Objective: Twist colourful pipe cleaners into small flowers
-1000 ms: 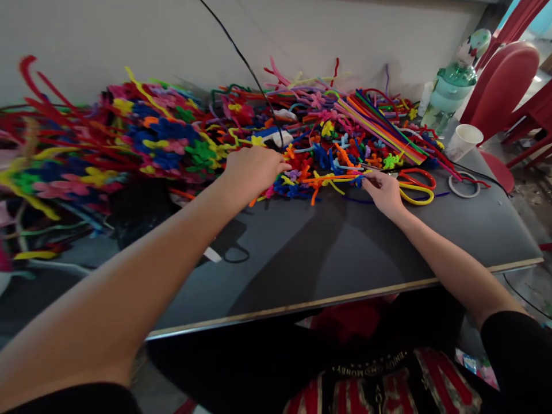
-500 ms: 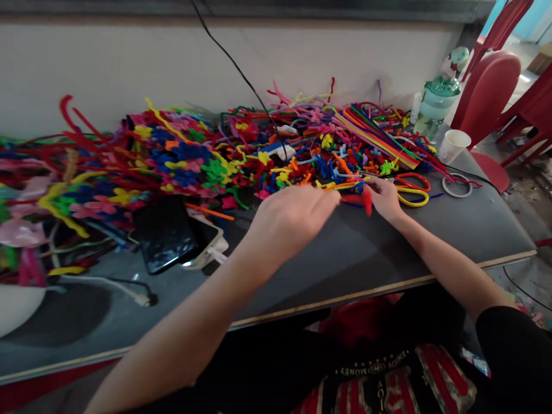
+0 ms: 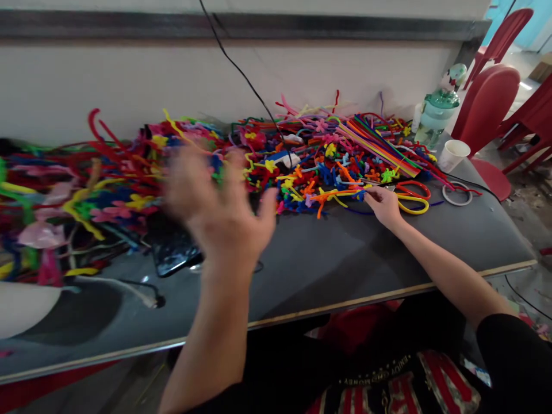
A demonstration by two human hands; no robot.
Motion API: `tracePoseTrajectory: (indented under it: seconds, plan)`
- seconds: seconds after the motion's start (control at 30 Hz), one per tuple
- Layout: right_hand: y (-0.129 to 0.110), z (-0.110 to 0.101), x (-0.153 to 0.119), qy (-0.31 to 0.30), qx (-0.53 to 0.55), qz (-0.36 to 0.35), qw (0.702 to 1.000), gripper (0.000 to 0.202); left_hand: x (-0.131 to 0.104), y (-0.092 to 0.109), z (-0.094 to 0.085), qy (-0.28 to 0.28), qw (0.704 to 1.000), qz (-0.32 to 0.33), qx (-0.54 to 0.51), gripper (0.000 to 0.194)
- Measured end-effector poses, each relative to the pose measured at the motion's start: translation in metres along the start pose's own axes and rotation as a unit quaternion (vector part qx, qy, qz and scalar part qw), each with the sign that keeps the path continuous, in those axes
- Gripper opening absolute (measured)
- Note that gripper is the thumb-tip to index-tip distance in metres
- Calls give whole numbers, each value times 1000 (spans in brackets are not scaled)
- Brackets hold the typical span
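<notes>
My left hand (image 3: 219,210) is raised, blurred by motion, with its fingers spread and nothing visible in it. It hangs above the left part of the pipe-cleaner pile and partly hides a dark phone (image 3: 175,253). At the pile's front edge, my right hand (image 3: 383,205) has thumb and fingers pinched together on a pipe-cleaner piece (image 3: 361,196), blue where it shows at the fingertips. A yellow pipe cleaner (image 3: 340,192) runs up to the same fingertips. Beside this hand lie scissors (image 3: 413,198) with orange and yellow handles.
Colourful pipe cleaners and small fuzzy flowers (image 3: 116,211) heap along the wall. To the right stand a paper cup (image 3: 454,154) and a green clear bottle (image 3: 436,118); a white ring (image 3: 457,194) lies nearby. A black cable (image 3: 241,72) hangs down. Red chairs (image 3: 487,103) stand beyond the table.
My left hand has moved away from the right hand, leftwards, and its fingers have spread. A blurred red piece between the hands no longer shows there. My right hand stays nearly in place.
</notes>
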State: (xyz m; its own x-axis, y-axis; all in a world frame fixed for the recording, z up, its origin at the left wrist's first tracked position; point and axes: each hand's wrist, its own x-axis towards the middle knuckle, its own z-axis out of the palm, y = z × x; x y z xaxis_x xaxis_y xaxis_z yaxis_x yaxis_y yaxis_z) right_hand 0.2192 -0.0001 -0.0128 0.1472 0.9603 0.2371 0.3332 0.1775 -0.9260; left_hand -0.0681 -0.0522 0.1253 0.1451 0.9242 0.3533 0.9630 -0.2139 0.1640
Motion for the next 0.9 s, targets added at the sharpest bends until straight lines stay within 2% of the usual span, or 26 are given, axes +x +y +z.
tracePoseTrajectory:
  seconds: [0.03,0.1,0.13,0.2,0.27,0.37,0.53,0.63,0.73,0.8,0.9]
  plan:
    - [-1,0,0,1,1,-1,1000,29,6,14,17,34,999,3,-18,52]
    - [0,0,0,0,11,1,1000,29,25,36,55,-35,994,77,-64,43]
    - [0,0,1,-3,17,1,1000,29,35,41,73,-62,992,86,-68,41]
    - [3,1,2,-10,22,-1,1000,28,57,40,101,-91,992,62,-57,42]
    - [5,2,2,-15,17,-5,1000,27,75,31,117,-100,993,42,-54,43]
    - [6,3,3,-19,14,-7,1000,28,86,21,125,-91,993,43,-58,46]
    - [2,3,3,-22,12,-3,1000,28,85,27,129,-31,987,134,-80,46]
    - [2,3,3,-26,19,-2,999,29,95,25,137,-56,983,169,-51,46]
    - [2,3,4,-31,15,0,999,30,107,20,142,-87,983,163,1,48]
    - [1,3,5,-34,12,2,999,31,109,16,140,-94,983,156,8,43]
    - [0,2,5,-32,11,1,999,30,102,8,126,-91,984,150,-20,37]
